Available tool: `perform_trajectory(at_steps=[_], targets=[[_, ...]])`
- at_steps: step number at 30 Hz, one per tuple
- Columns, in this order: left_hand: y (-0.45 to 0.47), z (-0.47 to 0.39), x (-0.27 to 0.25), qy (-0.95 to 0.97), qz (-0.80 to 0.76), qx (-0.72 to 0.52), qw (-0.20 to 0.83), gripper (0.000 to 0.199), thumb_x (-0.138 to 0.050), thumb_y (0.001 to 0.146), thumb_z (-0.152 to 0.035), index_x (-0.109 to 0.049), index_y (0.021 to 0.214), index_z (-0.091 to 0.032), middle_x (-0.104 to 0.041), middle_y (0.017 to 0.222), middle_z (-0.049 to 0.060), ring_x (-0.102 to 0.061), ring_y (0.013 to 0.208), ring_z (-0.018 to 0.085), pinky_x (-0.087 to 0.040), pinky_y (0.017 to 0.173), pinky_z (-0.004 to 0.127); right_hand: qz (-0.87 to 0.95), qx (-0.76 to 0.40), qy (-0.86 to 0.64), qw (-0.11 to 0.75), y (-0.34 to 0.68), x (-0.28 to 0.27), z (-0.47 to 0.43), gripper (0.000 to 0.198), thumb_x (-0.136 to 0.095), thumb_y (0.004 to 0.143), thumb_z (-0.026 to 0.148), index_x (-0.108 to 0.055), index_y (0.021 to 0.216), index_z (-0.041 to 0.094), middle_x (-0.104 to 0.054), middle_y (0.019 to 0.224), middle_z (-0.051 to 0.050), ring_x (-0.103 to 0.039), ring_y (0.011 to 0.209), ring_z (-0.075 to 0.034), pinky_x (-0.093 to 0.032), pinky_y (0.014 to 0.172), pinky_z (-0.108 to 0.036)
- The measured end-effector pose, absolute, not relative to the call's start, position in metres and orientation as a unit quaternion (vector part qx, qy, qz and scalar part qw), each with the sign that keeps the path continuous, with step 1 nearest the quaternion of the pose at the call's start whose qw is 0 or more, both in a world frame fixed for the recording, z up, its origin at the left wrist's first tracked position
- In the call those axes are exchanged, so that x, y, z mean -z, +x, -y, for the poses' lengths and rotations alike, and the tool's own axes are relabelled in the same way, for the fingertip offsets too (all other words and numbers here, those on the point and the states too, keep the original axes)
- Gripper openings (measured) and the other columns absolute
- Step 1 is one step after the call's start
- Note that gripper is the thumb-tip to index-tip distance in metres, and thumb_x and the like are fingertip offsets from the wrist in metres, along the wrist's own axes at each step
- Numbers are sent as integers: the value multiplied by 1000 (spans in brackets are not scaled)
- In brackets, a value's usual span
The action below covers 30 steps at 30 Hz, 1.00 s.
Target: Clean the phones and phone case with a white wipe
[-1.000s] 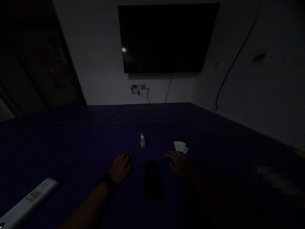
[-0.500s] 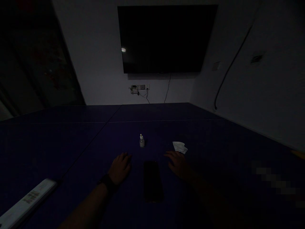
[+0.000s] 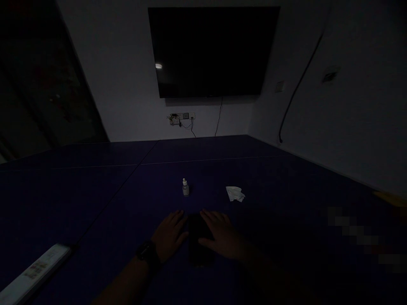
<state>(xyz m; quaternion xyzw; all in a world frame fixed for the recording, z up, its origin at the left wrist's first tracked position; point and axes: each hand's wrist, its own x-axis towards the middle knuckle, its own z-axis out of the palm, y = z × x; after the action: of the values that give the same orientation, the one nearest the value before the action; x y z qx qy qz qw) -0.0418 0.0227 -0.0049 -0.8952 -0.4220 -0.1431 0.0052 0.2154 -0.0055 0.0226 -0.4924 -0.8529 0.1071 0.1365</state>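
A dark smartphone point(image 3: 196, 248) lies flat on the blue table point(image 3: 127, 203) between my hands. My left hand point(image 3: 169, 236), with a black watch on its wrist, is at the phone's left edge with its fingers stretched out. From the right, my right hand point(image 3: 221, 235) reaches over the phone, fingers extended; whether it touches the screen I cannot tell in the dim light. Beyond the phone stands a small dropper bottle point(image 3: 186, 189) with a white top, upright. A crumpled white tissue point(image 3: 235, 194) lies beyond my right hand.
A white power strip point(image 3: 36, 271) lies at the lower left, its cable running back across the table. A large dark television point(image 3: 213, 51) hangs on the far wall above wall sockets point(image 3: 181, 117). Something yellow point(image 3: 389, 198) is at the right edge.
Both hands have moved inward to the phone. My right hand has come away from the tissue and now lies partly over the phone. The view has shifted slightly.
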Motion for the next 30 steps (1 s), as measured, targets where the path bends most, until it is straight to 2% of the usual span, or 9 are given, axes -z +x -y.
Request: perform_trajectory(at_steps=[5,8,11,15,22,26,30], targets=[[-43,-23,0,-891,429,144,-15,49,-32,105,-48,-49,145,-25,-49,152,9,-45,140,28,-38,116,50,847,-134,-495,142,219,-21,1,75,-57,90,58,-37,154,24,-34,162,-11,-33,145,-34,-26,116,-52],[-45,-25,0,-891,426,156,-21,49,-33,105,-48,-50,145,-24,-50,152,10,-46,139,29,-38,115,51,820,-156,-516,193,218,-19,-4,60,-54,94,50,-46,149,27,-45,156,-10,-40,141,-32,-28,114,-52],[-45,-26,1,-891,421,169,-27,48,-33,105,-48,-51,144,-25,-52,150,10,-48,137,28,-39,114,50,767,-182,-544,286,217,-25,-19,41,-53,95,37,-60,133,24,-63,135,-10,-55,126,-28,-38,108,-47],[-44,-27,1,-888,419,186,-34,47,-36,105,-49,-54,140,-24,-54,148,10,-48,137,29,-39,113,50,729,-211,-536,369,211,-52,-59,26,-59,91,26,-68,114,20,-71,112,-9,-67,97,-22,-51,89,-37],[-45,-26,0,-884,423,191,-57,48,-35,105,-50,-53,141,-26,-54,148,10,-48,136,31,-38,112,53,728,-227,-523,381,177,-96,-139,27,-60,92,19,-68,117,16,-72,116,-10,-67,102,-19,-50,93,-33],[-46,-27,-2,-881,425,194,-75,46,-37,105,-48,-55,140,-25,-54,148,10,-48,137,30,-37,113,52,728,-244,-526,367,155,-92,-158,24,-65,89,19,-72,112,17,-75,108,-9,-69,97,-20,-51,91,-33],[-46,-30,0,-880,427,190,-79,45,-39,104,-47,-56,139,-25,-55,147,11,-49,136,30,-37,113,52,729,-251,-527,358,147,-82,-162,25,-68,88,19,-72,112,17,-75,110,-8,-70,97,-20,-51,91,-32]])
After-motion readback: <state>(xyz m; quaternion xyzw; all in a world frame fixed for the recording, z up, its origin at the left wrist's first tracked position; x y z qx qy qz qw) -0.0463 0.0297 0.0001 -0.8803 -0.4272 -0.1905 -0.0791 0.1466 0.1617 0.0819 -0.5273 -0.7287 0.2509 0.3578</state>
